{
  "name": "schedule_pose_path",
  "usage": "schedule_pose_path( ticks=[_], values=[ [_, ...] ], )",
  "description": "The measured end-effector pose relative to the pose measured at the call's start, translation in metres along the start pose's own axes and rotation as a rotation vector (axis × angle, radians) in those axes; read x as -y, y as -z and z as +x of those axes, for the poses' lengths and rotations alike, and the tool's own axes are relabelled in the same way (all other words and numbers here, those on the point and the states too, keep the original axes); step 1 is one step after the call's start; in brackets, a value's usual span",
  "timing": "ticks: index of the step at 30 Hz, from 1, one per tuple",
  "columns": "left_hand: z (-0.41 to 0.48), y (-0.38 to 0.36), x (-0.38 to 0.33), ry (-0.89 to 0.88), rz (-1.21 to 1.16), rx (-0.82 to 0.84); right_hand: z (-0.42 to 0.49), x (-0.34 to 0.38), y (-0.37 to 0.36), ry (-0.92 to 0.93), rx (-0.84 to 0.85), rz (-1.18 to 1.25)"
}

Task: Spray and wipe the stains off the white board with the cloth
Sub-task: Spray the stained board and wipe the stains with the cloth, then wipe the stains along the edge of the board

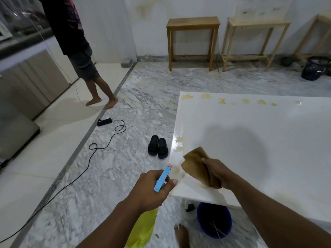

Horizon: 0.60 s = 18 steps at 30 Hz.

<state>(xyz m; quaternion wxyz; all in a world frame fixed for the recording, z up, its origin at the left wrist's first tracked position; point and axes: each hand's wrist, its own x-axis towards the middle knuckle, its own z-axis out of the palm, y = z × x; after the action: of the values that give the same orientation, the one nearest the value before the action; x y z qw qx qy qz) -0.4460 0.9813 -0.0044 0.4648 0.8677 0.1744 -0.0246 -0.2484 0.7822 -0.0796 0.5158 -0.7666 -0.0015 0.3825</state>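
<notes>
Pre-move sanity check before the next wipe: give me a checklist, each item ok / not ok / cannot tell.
1. Cloth in right hand grip: ok.
2. Spray bottle held in left hand: ok.
3. Nozzle aimed at white board: cannot tell.
4. Near-corner stains wetted, glossy: ok.
5. Cloth touching the board: cannot tell, blurred.
6. Far-edge stains cleared: not ok.
</notes>
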Motion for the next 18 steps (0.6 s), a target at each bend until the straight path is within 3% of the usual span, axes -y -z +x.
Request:
schedule_pose_path(
  ticks=[3,7,18],
  values=[
    [0.036,0.011,-0.001,0.002,0.044,0.014,0.018,0.029,0.024,-0.14,0.099,0.437],
    [0.087,0.024,-0.006,-0.008,0.106,0.066,0.042,0.047,0.037,-0.211,0.154,0.713],
    [0.184,0.041,-0.036,-0.056,0.184,0.161,0.086,0.091,0.051,-0.241,0.243,0.879]
  ],
)
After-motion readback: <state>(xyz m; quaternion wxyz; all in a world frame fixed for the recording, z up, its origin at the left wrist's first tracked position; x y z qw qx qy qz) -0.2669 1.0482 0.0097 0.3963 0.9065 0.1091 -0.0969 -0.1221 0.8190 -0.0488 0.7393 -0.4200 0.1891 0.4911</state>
